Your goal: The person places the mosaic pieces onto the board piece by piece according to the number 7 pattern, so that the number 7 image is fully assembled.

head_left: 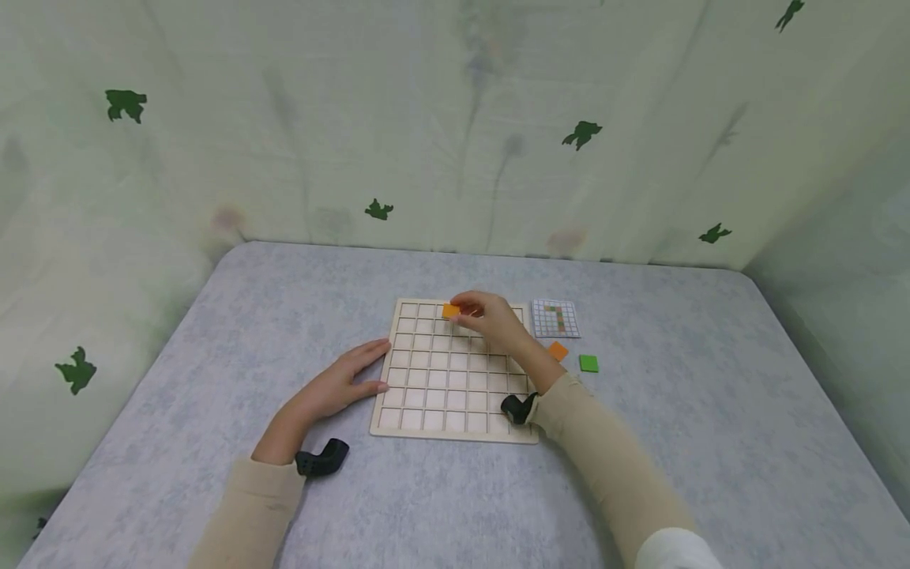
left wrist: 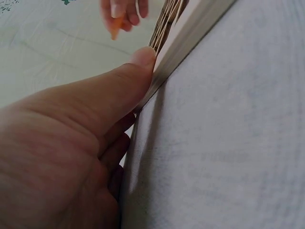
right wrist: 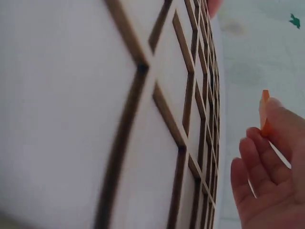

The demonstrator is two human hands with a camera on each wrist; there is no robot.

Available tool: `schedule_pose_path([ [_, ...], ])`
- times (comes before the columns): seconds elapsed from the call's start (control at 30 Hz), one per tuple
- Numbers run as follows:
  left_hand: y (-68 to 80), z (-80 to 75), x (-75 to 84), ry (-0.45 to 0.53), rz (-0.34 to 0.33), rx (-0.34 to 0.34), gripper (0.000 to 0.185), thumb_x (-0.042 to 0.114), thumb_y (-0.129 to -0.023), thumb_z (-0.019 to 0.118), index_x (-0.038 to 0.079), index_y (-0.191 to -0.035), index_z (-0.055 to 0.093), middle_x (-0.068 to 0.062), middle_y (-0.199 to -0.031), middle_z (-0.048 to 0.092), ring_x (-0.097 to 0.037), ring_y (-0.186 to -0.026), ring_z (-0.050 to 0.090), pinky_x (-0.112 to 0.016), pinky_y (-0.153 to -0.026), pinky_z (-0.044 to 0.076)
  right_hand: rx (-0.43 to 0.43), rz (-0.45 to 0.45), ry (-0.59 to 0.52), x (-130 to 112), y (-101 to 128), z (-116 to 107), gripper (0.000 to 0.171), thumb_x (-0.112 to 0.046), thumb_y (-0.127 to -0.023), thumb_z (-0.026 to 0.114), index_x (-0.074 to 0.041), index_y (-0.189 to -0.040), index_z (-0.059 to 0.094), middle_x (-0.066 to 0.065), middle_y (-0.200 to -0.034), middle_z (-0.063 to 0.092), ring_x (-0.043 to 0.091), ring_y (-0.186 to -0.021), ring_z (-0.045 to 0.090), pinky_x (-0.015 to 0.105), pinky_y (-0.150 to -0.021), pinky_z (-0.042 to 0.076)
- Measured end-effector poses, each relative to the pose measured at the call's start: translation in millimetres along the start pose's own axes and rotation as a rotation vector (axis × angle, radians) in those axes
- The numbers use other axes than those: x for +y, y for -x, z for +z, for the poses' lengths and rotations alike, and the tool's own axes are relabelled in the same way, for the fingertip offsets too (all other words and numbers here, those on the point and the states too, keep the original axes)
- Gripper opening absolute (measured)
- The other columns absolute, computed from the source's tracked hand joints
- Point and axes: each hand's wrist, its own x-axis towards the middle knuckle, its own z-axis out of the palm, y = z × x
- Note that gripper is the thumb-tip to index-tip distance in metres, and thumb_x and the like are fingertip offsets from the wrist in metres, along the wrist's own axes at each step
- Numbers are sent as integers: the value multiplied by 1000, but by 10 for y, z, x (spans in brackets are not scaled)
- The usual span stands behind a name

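A pale wooden grid board (head_left: 441, 371) lies flat on the grey table (head_left: 711, 411). My right hand (head_left: 489, 316) pinches an orange square tile (head_left: 451, 310) over the board's far row; the tile (right wrist: 263, 112) shows edge-on at my fingertips in the right wrist view. My left hand (head_left: 341, 383) rests flat on the table, fingers straight, thumb (left wrist: 138, 64) against the board's left edge (left wrist: 190, 33). The right hand with the orange tile (left wrist: 116, 31) appears far off in the left wrist view.
A small printed pattern card (head_left: 556, 318) lies just right of the board. A loose orange tile (head_left: 558, 351) and a green tile (head_left: 588, 363) sit below the card. A pale green curtain (head_left: 455, 118) hangs behind the table.
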Motion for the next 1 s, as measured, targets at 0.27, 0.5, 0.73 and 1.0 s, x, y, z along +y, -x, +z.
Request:
schedule_pose_path([
  [0.27, -3, 9, 9, -7, -22, -7, 71, 34, -84, 62, 8, -142, 29, -11, -145, 24, -32, -132, 17, -50, -102, 19, -64, 119, 67, 123, -50, 164, 30, -19, -85, 63, -10, -113, 62, 1, -103, 58, 12, -91, 53, 26, -78, 44],
  [0.5, 1, 1, 24, -2, -19, -4, 70, 31, -85, 63, 6, -141, 29, -13, -144, 25, -33, -131, 18, -51, -102, 19, -103, 115, 218, 50, -83, 211, 25, -20, -85, 64, -12, -109, 65, 0, -91, 52, 14, -80, 46, 27, -71, 42],
  [0.73, 2, -2, 11, 5, -25, -3, 71, 32, -84, 63, 7, -142, 29, -12, -145, 24, -32, -132, 17, -51, -102, 19, -141, 145, 213, -2, -92, 182, 33, -19, -85, 63, -12, -117, 61, 1, -96, 53, 14, -83, 47, 28, -72, 42],
  [1.0, 11, 2, 5, 10, -19, 1, 72, 36, -84, 62, 8, -142, 28, -11, -145, 24, -32, -132, 17, -51, -101, 19, -93, 114, 39, -91, 40, -88, 45, -23, -86, 63, -11, -127, 52, 9, -119, 52, 20, -107, 48, 31, -88, 40],
])
